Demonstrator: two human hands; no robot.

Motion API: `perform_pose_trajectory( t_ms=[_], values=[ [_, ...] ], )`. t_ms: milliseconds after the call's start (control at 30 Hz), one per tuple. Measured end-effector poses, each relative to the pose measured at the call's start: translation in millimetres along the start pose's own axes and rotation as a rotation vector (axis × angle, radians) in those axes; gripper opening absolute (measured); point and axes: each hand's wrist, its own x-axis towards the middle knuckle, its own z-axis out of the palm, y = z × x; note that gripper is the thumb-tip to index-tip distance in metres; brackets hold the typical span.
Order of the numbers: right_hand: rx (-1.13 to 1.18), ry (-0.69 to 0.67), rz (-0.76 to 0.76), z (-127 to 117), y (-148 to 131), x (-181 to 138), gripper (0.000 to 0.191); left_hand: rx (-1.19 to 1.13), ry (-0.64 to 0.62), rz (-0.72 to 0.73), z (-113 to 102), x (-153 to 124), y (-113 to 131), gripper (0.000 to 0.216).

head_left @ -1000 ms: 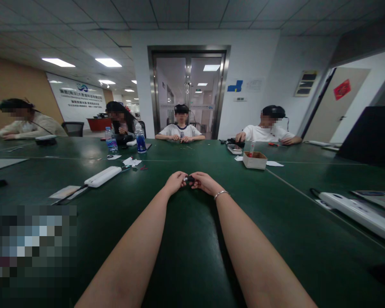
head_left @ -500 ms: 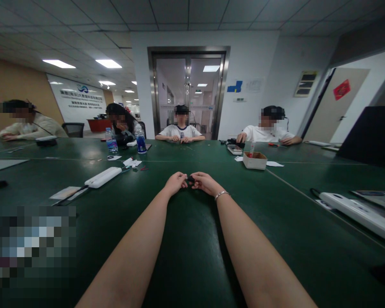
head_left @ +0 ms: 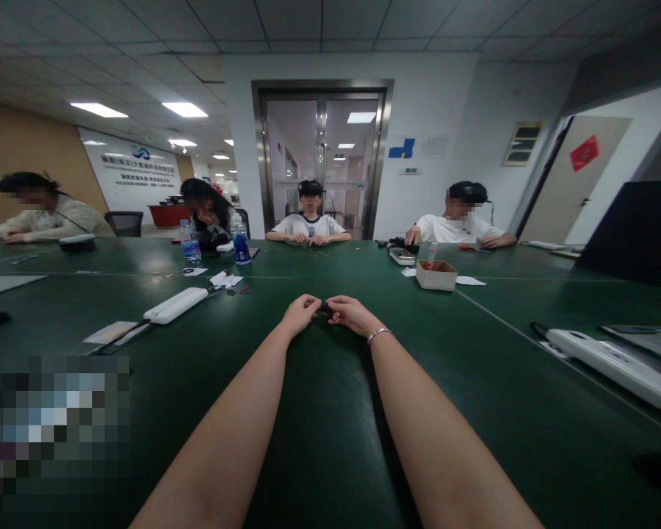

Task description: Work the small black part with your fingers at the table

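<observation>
Both my arms reach forward over the dark green table (head_left: 330, 411), and my hands meet near its middle. Between the fingertips is a small black object (head_left: 324, 307), too small and too much covered to name. My right hand (head_left: 351, 314), with a silver bracelet on the wrist, pinches it from the right. My left hand (head_left: 302, 314) has its fingers closed at the object's left end. Parts of the object are hidden behind the fingers.
A white power strip (head_left: 176, 305) lies to the left, another white power strip (head_left: 611, 367) to the right. Farther off stand a small cardboard box (head_left: 437, 276), two bottles, one a blue bottle (head_left: 241, 246), and paper scraps (head_left: 225, 279). Several people sit along the far side.
My hands stay in nearly the same place, with the fingers shifting slightly around the small black object. The whole view has moved a little.
</observation>
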Motion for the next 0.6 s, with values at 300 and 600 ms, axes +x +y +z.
perform_pose_trajectory(
  t_ms=[300, 600],
  values=[
    [0.021, -0.027, -0.01, -1.3, -1.2, -1.9, 0.011, -0.071, 0.002, -0.034, -1.4, -4.1, 8.6, 0.02],
    [0.029, -0.032, -0.009, -1.9, -1.6, -2.5, 0.01, 0.012, -0.013, -0.025, -2.2, -1.8, 2.8, 0.035]
  ],
)
